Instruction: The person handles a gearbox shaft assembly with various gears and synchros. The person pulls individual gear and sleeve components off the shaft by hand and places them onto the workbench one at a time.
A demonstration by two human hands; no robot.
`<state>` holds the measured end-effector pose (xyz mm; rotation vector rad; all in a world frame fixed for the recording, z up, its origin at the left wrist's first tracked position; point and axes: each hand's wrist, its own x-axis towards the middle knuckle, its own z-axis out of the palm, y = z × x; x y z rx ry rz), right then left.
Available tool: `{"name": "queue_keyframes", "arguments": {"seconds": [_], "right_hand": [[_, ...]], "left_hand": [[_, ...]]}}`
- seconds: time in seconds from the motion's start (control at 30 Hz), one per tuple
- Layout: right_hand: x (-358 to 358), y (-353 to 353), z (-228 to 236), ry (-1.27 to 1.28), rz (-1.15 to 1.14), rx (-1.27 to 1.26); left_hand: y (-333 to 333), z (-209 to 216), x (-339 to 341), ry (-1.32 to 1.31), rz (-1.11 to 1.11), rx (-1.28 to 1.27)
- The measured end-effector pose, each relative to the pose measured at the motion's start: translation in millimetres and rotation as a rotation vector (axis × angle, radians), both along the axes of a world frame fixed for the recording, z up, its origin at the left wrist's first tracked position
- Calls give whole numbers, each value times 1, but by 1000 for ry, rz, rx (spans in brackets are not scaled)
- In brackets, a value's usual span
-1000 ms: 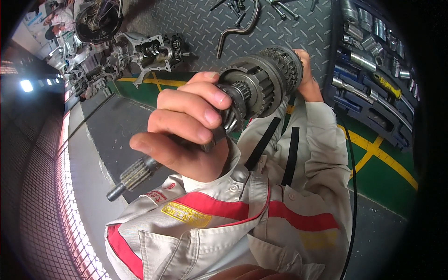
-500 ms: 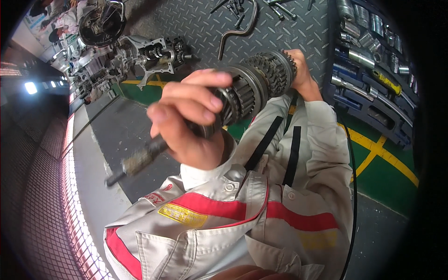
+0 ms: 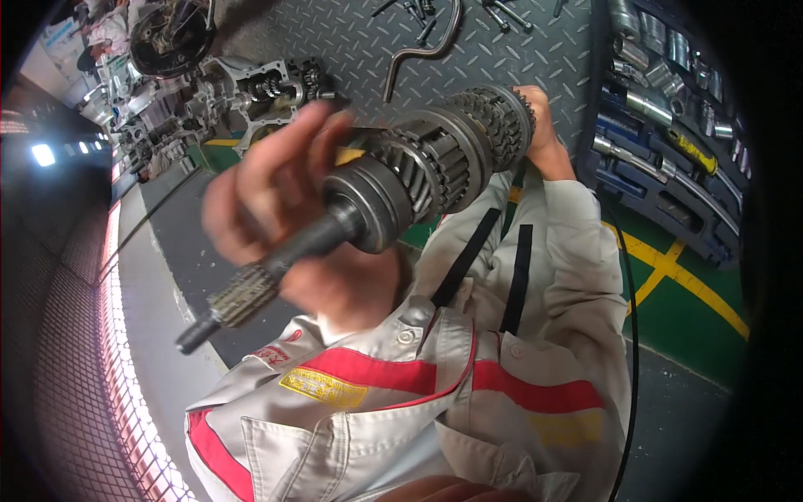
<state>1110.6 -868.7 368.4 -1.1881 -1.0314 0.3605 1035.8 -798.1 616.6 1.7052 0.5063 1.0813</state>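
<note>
A metal transmission shaft with gears (image 3: pixel 431 171) slants across my lap, its thin splined end pointing toward the lower left. At its far end, my right hand (image 3: pixel 539 130) grips the last toothed gear; most of its fingers are hidden behind the gears. My left hand (image 3: pixel 293 209) is blurred by motion beside the bare part of the shaft, below a smooth ring (image 3: pixel 376 205). Its fingers are spread and off the gears. The shaft passes in front of its palm, and I cannot tell whether the palm touches it.
Several bolts (image 3: pixel 422 21) and a bent metal bar (image 3: pixel 427 50) lie on the diamond-plate surface. A blue socket tool case (image 3: pixel 661 159) stands at the right. Opened gearbox casings (image 3: pixel 251 96) sit at the upper left, and wire mesh (image 3: pixel 67 351) runs along the left. A black cable (image 3: pixel 633 335) hangs at the right.
My left hand has opened off the geared part and moved left, uncovering the smooth ring and helical gear. The thin end has dipped slightly. My right hand keeps its grip.
</note>
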Motion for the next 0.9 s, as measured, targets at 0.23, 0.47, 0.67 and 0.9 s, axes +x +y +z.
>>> {"name": "queue_keyframes", "arguments": {"seconds": [0.23,0.47,0.67,0.9], "right_hand": [[-1,2,5,-23,-5,-65],[-8,14,26,-98,32,-383],[-25,43,68,-153,86,-632],[-69,98,166,-585,123,-1022]], "left_hand": [[32,63,-15,-122,-264,-357],[73,37,-42,-313,36,-564],[129,18,-91,-568,30,-729],[233,-1,-200,-733,305,-1129]]}}
